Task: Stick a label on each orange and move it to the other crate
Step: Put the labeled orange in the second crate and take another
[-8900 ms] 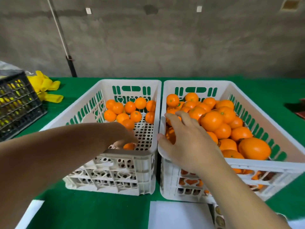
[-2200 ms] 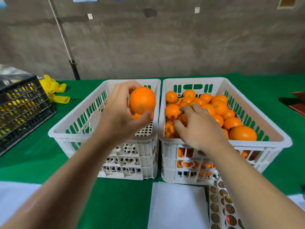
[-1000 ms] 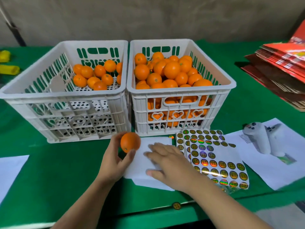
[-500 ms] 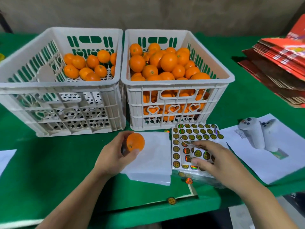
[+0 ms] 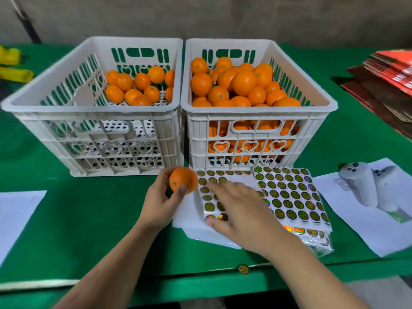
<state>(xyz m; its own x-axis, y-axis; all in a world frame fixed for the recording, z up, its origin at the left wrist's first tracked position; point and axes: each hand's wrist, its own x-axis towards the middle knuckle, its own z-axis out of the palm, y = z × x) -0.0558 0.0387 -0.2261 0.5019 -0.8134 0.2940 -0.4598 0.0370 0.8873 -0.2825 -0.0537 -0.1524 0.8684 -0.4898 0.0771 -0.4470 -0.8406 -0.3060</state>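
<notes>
My left hand (image 5: 159, 202) grips one orange (image 5: 183, 183) just in front of the two white crates. The left crate (image 5: 93, 139) holds several oranges at its far end. The right crate (image 5: 256, 112) is piled full of oranges. My right hand (image 5: 240, 214) lies flat with spread fingers on a sheet of round holographic labels (image 5: 210, 192), which rests on a white pad. A second label sheet (image 5: 289, 192) sits beside it to the right.
A white controller (image 5: 365, 186) lies on a sheet of paper at the right. Red and brown folded cartons (image 5: 388, 85) are stacked at the far right. Yellow gloves (image 5: 11, 65) lie at the far left. One loose label (image 5: 243, 269) sticks at the table's front edge.
My right hand has slid left from the right-hand label sheet onto the sheet next to the orange. My left hand still holds the orange in front of the crates.
</notes>
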